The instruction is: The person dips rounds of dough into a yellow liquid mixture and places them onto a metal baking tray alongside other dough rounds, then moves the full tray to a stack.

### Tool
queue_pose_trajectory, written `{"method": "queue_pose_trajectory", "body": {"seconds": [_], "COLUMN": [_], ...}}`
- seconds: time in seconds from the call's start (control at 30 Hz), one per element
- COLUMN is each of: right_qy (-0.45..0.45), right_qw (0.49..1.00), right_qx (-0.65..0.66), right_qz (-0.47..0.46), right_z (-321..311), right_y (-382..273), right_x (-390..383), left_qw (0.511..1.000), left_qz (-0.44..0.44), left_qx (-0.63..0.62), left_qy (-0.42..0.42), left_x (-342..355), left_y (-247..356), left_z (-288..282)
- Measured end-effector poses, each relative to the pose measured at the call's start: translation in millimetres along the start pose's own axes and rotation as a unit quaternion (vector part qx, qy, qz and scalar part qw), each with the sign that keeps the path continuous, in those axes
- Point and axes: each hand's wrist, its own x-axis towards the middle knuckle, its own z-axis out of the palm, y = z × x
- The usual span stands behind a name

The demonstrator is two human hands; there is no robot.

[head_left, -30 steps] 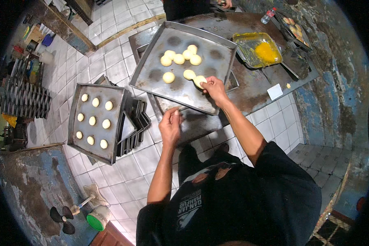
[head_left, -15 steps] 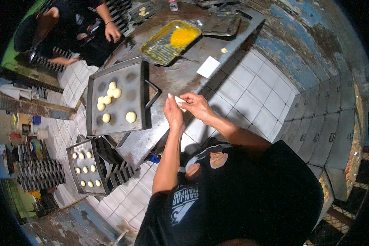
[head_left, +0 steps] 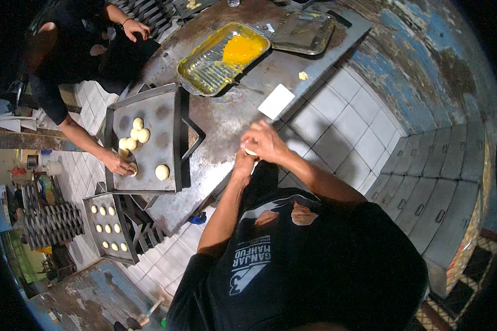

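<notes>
A small pale piece of dough (head_left: 250,152) shows between my two hands, over the table's near edge. Beneath it, my left hand (head_left: 243,165) is closed around the piece. My right hand (head_left: 265,142) comes over the top with fingers curled, gripping the dough from above; its fingertips are slightly blurred. Most of the dough is hidden by the hands. To the left, a dark square baking tray (head_left: 165,138) bears several round dough balls (head_left: 143,135), some touching one another. A co-worker's hand (head_left: 120,164) reaches onto that tray and touches a ball at its near left corner.
A ridged metal pan (head_left: 196,69) with yellow filling (head_left: 243,49) stands farther back, beside a dark flat tray (head_left: 302,34). A white card (head_left: 276,101) lies at the table edge. Lower left, another tray of dough balls (head_left: 128,251) tops a stack. Metal boxes (head_left: 425,182) stand right.
My hands have drawn nearer to my body, and the right one has lifted over the dough. The co-worker's arm has reached down to the tray. The view has shifted slightly.
</notes>
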Motion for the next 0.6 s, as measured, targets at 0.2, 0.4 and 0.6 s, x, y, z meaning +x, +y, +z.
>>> {"method": "queue_pose_trajectory", "body": {"seconds": [0.2, 0.4, 0.6], "right_qy": [0.07, -0.014, -0.018], "right_qw": [0.987, 0.98, 0.99], "right_qx": [-0.113, -0.187, -0.134], "right_qz": [0.086, 0.063, 0.034], "right_z": [11, 42, -24], "right_y": [133, 202, 175], "right_x": [117, 158, 193], "left_qw": [0.984, 0.993, 0.978], "left_qz": [0.061, 0.071, 0.138], "left_qx": [-0.162, -0.076, 0.021], "left_qy": [-0.036, 0.054, 0.153], "left_x": [56, 102, 140], "left_y": [68, 122, 127], "left_z": [-21, -51, -72]}}
